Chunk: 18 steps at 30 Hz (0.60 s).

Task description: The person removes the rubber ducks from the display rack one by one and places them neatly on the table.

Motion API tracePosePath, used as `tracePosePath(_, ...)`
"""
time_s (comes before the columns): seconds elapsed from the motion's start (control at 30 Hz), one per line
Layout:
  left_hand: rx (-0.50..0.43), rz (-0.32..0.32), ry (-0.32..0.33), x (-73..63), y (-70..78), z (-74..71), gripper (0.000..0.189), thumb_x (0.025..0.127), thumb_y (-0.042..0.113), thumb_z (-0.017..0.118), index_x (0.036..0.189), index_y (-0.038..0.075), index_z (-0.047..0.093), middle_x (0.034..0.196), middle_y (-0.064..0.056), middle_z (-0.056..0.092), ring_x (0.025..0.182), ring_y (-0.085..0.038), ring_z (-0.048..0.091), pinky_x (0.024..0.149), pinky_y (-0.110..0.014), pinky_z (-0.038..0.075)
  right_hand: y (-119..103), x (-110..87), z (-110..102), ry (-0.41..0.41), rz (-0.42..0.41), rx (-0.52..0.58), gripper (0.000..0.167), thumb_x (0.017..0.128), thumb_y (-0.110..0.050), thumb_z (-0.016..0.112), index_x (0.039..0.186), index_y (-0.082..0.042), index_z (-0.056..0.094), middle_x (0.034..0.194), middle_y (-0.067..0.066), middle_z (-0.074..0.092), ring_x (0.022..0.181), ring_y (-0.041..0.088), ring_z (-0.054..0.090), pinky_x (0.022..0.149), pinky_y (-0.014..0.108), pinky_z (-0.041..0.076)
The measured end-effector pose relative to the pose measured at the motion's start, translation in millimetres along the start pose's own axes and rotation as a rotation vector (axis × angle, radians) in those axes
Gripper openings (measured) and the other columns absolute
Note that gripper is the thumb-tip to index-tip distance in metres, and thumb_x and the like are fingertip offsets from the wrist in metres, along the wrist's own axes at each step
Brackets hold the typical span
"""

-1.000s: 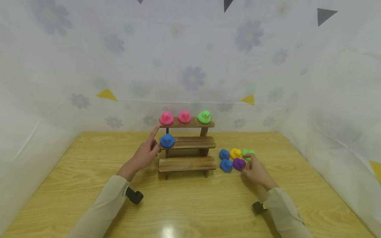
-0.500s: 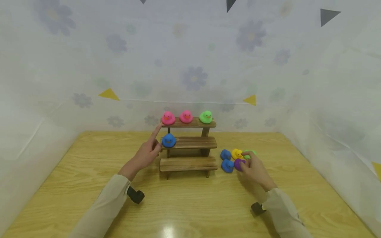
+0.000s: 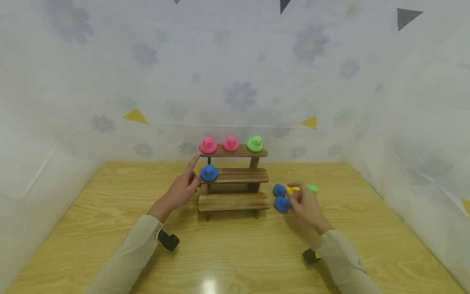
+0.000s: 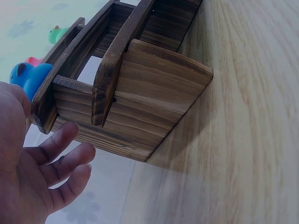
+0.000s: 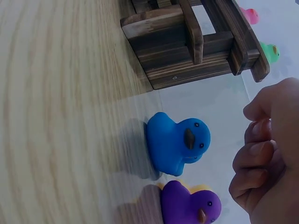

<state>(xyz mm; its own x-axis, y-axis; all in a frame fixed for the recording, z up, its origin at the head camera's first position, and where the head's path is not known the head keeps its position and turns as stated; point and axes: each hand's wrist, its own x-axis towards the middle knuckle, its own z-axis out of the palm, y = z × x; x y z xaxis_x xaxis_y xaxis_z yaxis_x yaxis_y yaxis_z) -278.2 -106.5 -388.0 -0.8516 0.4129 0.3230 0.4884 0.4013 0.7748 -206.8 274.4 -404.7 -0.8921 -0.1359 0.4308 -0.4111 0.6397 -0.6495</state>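
A three-step wooden shelf point(image 3: 235, 202) carries two pink ducks point(image 3: 230, 144) and a green duck point(image 3: 255, 145) on top, with a blue duck point(image 3: 209, 173) at the middle step's left end. My left hand point(image 3: 179, 191) touches the shelf's left side, index finger straight at the top step; its other fingers hang loosely curled. My right hand point(image 3: 307, 207) hovers over a group of toy ducks, thumb and index apart, apparently holding nothing. Below it sit a purple duck point(image 5: 187, 205) and another blue duck point(image 5: 175, 144); the head view hides the purple one. The yellow duck point(image 3: 291, 190) is partly covered.
One more blue duck point(image 3: 279, 190) sits behind the front blue one, right of the shelf. A second green duck point(image 3: 311, 189) lies beyond the right hand. The wooden table point(image 3: 235, 253) ends at a flower-patterned sheet point(image 3: 238, 73) at the back and sides.
My right hand has moved left from beside the purple duck to above it, covering it in the head view. The left hand keeps its place at the shelf.
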Motion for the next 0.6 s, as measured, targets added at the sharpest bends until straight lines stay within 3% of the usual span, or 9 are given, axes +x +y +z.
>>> tracePosePath(0.17,0.004,-0.001,-0.001,0.7,0.5,0.3,0.071,0.100,0.011,0.040,0.155,0.037,0.005,0.080,-0.021,0.057,0.061,-0.018,0.049,0.055,-0.032,0.045,-3,1.5,3,0.005,-0.034,0.010,0.030,0.092,0.008,0.054,0.120,0.011,0.048,0.059,-0.002,0.040,0.048,-0.003,0.030,0.042,0.021,0.032)
tracePosePath(0.43,0.013,0.007,0.005,1.4,-0.7,0.8,0.071,0.100,0.011,0.041,0.156,0.036,0.005,0.080,-0.021,0.057,0.061,-0.017,0.048,0.055,-0.032,0.045,6,5.6,8,-0.027,-0.005,0.074,0.033,0.096,-0.002,0.054,0.127,0.004,0.045,0.060,-0.002,0.040,0.047,0.001,0.032,0.041,0.023,0.032)
tracePosePath(0.6,0.011,0.002,0.005,0.0,0.5,0.8,0.072,0.099,0.010,0.040,0.155,0.036,0.004,0.081,-0.022,0.057,0.061,-0.018,0.049,0.055,-0.032,0.045,-4,8.8,12,-0.032,-0.004,0.086,0.034,0.095,0.003,0.052,0.128,0.007,0.043,0.060,-0.002,0.040,0.047,0.000,0.031,0.041,0.022,0.032)
